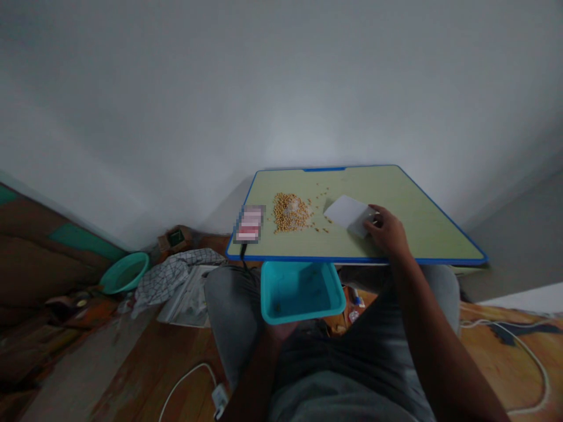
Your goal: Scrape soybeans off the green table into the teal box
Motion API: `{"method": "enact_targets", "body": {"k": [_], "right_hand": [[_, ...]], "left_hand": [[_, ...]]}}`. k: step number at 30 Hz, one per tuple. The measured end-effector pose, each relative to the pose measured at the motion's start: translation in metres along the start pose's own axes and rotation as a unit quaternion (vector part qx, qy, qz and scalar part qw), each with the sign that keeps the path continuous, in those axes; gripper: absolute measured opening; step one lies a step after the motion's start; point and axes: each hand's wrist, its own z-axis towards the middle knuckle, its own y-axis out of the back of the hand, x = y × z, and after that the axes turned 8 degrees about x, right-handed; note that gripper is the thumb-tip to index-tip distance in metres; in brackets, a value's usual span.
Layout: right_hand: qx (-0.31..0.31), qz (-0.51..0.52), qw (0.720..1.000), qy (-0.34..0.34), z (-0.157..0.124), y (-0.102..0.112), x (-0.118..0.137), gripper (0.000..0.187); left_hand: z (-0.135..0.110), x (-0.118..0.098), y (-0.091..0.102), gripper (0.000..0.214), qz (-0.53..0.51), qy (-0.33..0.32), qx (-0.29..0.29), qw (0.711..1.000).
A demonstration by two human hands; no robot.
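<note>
Below the table's (426, 228) near edge, the left hand (280, 330) touches a blue bin (303, 318) with few unclear specks inside — its grip I cannot tell. On the table, the right hand (389, 230) pinches a white sheet (347, 212) — near the heaped beans (285, 221).

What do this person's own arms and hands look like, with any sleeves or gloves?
The right hand is ungloved, and its forearm shows no sleeve, watch or markings. The left hand is dim and partly hidden, so finer details can't be told. Below, the person wears grey trousers and a greyish top.
</note>
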Motion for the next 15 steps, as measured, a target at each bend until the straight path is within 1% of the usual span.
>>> {"method": "enact_targets", "body": {"k": [3, 9, 15], "right_hand": [[0.023, 0.022, 0.999, 0.011, -0.003, -0.001, -0.002, 0.068], [0.034, 0.06, 0.997, 0.024, -0.006, -0.001, -0.003, 0.067], [0.055, 0.088, 0.995, 0.005, -0.011, 0.004, 0.003, 0.069]], "left_hand": [[-0.001, 0.0, 0.001, 0.066, 0.001, -0.001, -0.001, 1.0], [-0.002, 0.001, -0.001, 0.068, 0.003, 0.003, 0.003, 1.0], [-0.001, 0.002, 0.002, 0.068, -0.005, 0.009, 0.033, 0.999]]}}
